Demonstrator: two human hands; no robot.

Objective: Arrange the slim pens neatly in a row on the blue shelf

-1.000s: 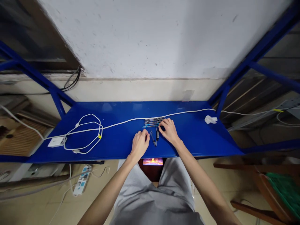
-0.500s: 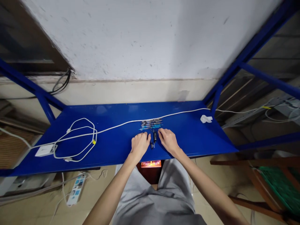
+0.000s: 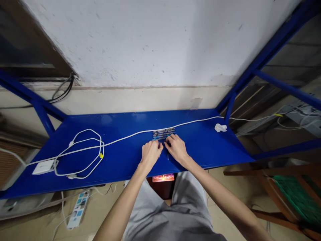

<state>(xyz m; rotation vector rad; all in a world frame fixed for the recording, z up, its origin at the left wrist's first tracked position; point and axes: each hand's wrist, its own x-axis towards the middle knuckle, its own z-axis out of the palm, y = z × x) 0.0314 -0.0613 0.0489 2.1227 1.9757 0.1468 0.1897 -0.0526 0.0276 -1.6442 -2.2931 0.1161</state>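
Several slim pens or pen-like sticks (image 3: 163, 133), grey, black and blue, lie side by side across the blue table (image 3: 120, 124). My left hand (image 3: 151, 152) is just below their left end, fingers curled, thumb toward the middle. On the right, my right hand (image 3: 176, 147) reaches to their lower right side, its fingers bent and close together. Both hands seem to pinch something small and dark between them, too small to make out. A thin short piece (image 3: 168, 156) lies on the table between the hands.
A white cable (image 3: 130, 135) crosses the table behind the pens. A coiled cable (image 3: 101, 140) and a white box (image 3: 42, 166) are at the left. Crumpled white tissue (image 3: 220, 127) lies at the right. Blue frame bars (image 3: 229, 105) rise at both sides.
My right hand has moved slightly left and up, nearer to my left hand and the row. The dark pieces that lay between my hands are now mostly out of sight.
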